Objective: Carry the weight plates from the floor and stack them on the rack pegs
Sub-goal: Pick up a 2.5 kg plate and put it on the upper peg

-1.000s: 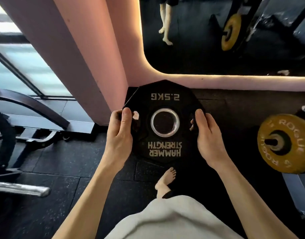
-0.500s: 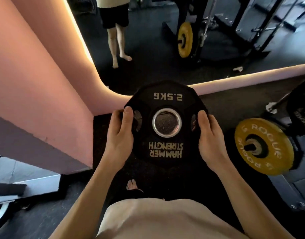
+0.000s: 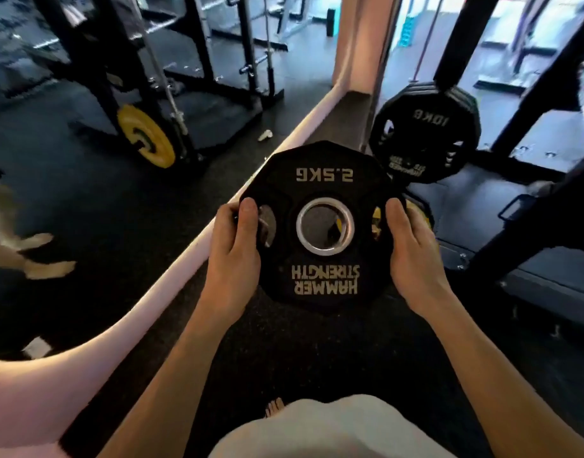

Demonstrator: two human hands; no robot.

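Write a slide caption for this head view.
Both hands, left and right, carry a 2.5 kg plate toward racked 10 kg plates.

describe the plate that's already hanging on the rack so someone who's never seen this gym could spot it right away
Look to the black rack upright at the upper right, beside the pink wall. Low on it hangs a stack of black plates, the front one being the 10kg plate. Unlike the smaller 2.5kg plate gripped by the left hand and right hand, it reads 10KG and nobody touches it.
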